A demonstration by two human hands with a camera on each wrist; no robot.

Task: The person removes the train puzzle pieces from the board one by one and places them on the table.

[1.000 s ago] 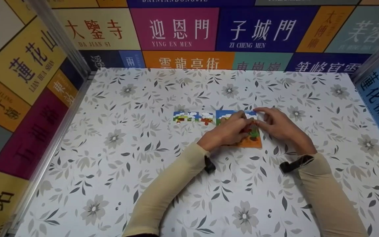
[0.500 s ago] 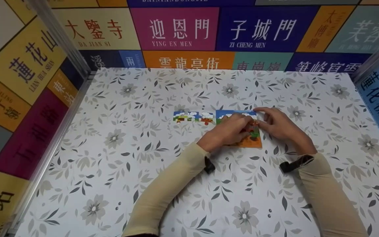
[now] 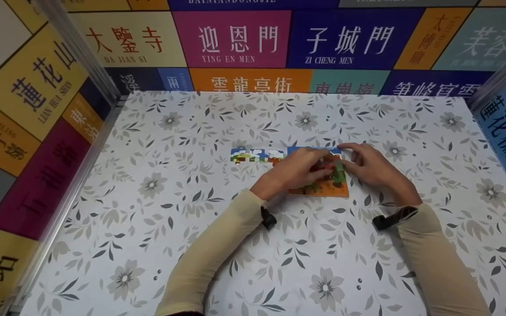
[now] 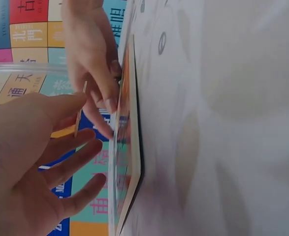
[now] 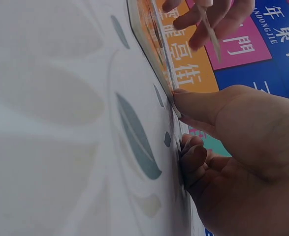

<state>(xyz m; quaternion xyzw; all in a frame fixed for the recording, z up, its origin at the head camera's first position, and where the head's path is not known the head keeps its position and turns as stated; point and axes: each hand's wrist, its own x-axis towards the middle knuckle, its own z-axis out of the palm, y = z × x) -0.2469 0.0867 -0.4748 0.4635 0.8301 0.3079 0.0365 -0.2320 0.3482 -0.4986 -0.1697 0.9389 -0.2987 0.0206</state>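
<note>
Puzzle board [image 3: 323, 189], table [image 3: 169, 145] centre: my left hand [image 3: 294, 173] pinches a thin piece [image 4: 79, 115] above it; right hand [image 3: 369, 169], fingers relaxed, steadies the edge. Risk: piece slips, board shifts.

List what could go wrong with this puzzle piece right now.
The left hand pinches a thin piece tilted above the puzzle board; it may slip or land askew. The right hand only steadies the board's edge, so pressing could slide it. The loose strip nearby could get knocked.
</note>
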